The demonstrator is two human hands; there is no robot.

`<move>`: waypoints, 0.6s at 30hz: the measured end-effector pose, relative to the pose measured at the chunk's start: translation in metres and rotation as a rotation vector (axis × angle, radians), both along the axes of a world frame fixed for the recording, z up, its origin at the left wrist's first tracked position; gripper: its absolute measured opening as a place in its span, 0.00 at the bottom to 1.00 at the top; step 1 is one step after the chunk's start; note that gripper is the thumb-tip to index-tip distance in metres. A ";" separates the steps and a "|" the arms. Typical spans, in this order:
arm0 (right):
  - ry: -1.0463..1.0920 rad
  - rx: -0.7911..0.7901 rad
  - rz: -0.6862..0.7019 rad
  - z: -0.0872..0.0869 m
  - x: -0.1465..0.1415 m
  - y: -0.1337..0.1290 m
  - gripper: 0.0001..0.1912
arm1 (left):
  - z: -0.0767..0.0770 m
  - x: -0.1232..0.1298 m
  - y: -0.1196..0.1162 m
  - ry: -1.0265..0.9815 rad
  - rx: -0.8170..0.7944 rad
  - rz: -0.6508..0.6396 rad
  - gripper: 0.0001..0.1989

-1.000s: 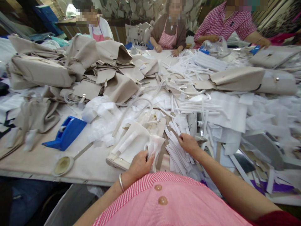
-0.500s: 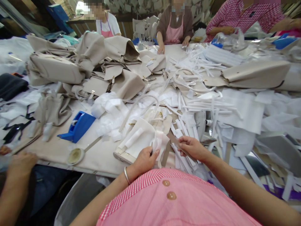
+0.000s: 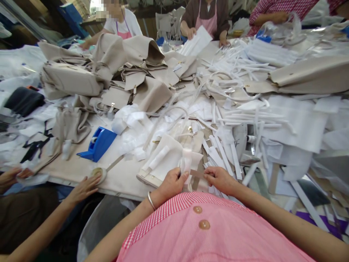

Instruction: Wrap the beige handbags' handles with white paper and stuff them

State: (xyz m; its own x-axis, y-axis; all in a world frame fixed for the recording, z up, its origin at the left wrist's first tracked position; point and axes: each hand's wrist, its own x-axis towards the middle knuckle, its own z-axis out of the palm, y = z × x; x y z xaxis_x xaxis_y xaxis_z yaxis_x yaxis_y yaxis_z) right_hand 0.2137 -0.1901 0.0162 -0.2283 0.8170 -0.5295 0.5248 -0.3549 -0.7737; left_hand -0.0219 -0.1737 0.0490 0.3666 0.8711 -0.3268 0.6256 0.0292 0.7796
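A small off-white bag [image 3: 171,148] lies tilted on the table in front of me. My left hand [image 3: 175,181] is closed at its near edge, pinching a piece of thin white wrapping [image 3: 186,159]; a small dark thing shows by the thumb, too little of it to name. From that wrapping a taupe strap [image 3: 196,174] runs across to my right hand [image 3: 219,179], whose fingertips are closed on its other end. Loose white strips [image 3: 218,153] lie just beyond the right hand.
Beige handbags [image 3: 73,78] are piled at the back left. A blue tape dispenser [image 3: 100,143] stands left of the bag. At the left, a co-worker's hand [image 3: 85,187] rests on a tape roll [image 3: 98,174]. White foam sheets [image 3: 297,120] spread at right; other people work opposite.
My right hand has come nearer and level with the left, drawing the strap across. At left, a co-worker's hand has reached onto the tape roll. Opposite, a person has lifted a white sheet.
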 end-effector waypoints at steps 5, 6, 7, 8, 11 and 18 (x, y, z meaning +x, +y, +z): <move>0.002 -0.004 0.046 -0.002 -0.002 0.005 0.11 | -0.001 0.004 -0.003 0.126 0.126 -0.011 0.17; 0.020 0.004 0.058 -0.003 -0.004 0.006 0.11 | -0.001 0.005 -0.004 0.154 0.152 -0.018 0.17; 0.041 0.014 0.067 -0.004 -0.007 0.008 0.11 | -0.001 0.005 -0.005 0.180 0.174 -0.025 0.17; 0.064 0.025 0.074 -0.005 -0.010 0.010 0.11 | 0.000 0.005 -0.006 0.204 0.190 -0.031 0.17; 0.148 0.038 0.067 -0.012 -0.014 0.014 0.12 | 0.001 0.004 -0.008 0.255 0.200 -0.036 0.19; 0.394 -0.166 -0.008 -0.033 -0.013 0.024 0.17 | 0.001 0.002 -0.008 0.259 0.173 -0.041 0.21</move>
State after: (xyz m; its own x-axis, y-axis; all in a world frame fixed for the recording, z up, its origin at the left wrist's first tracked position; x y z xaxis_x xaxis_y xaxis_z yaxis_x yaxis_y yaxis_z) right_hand 0.2011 -0.1659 -0.0166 -0.4336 0.7305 -0.5276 0.1976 -0.4942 -0.8466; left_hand -0.0198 -0.1816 0.0501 0.3264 0.9082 -0.2619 0.8022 -0.1196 0.5850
